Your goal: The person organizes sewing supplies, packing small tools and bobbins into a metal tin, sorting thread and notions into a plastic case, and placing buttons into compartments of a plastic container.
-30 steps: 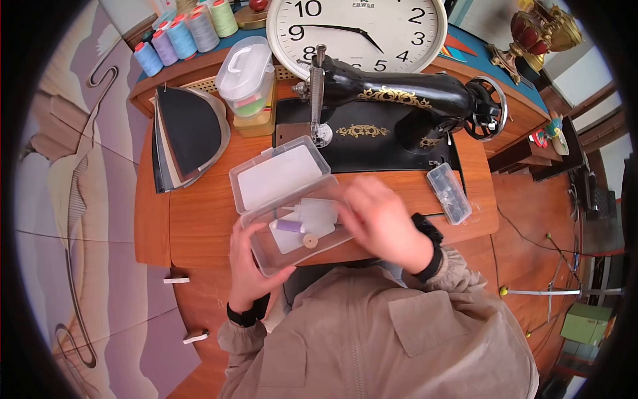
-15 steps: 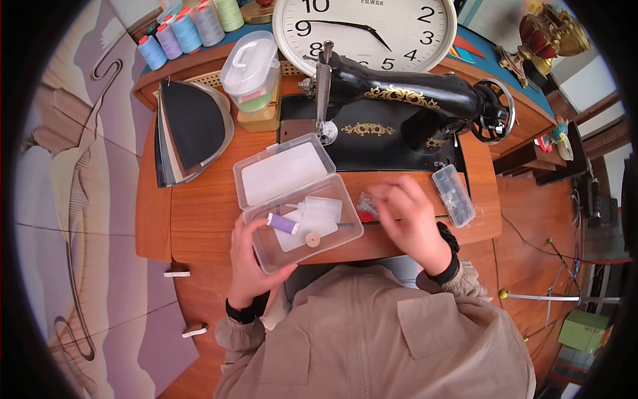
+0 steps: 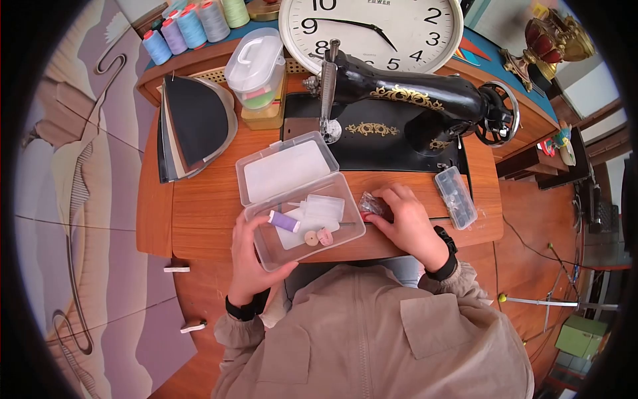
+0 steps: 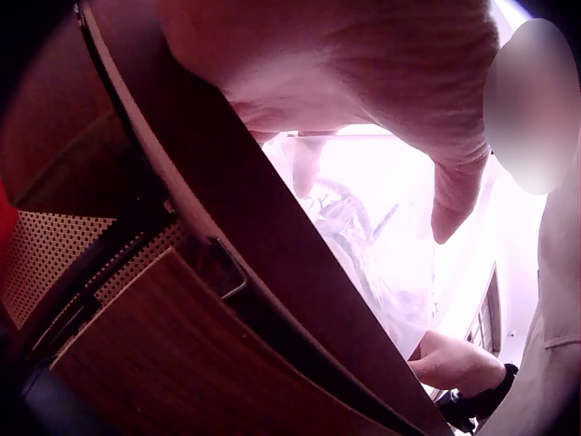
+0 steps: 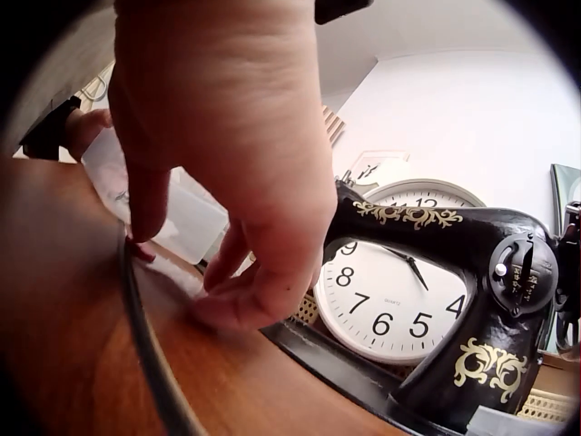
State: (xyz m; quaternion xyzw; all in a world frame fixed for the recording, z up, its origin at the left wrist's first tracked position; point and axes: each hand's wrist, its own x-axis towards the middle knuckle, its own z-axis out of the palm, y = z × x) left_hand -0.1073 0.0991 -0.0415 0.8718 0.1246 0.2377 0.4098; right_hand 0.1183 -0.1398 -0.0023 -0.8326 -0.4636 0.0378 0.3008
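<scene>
Hands and forearms of the person: both sleeves (image 3: 237,337) reach forward from the torso, each wrist (image 3: 433,255) ringed by a dark band (image 3: 449,255); the left hand (image 3: 248,266) is fixed in a gripping posture, its fingers bent forward, its thumb reaching inward, a wide gap between them; the right hand (image 3: 407,225), slightly farther forward, lies with its back uppermost, its fingers bent and fingertips lowered, the thumb opposite; the two hands are well apart.
</scene>
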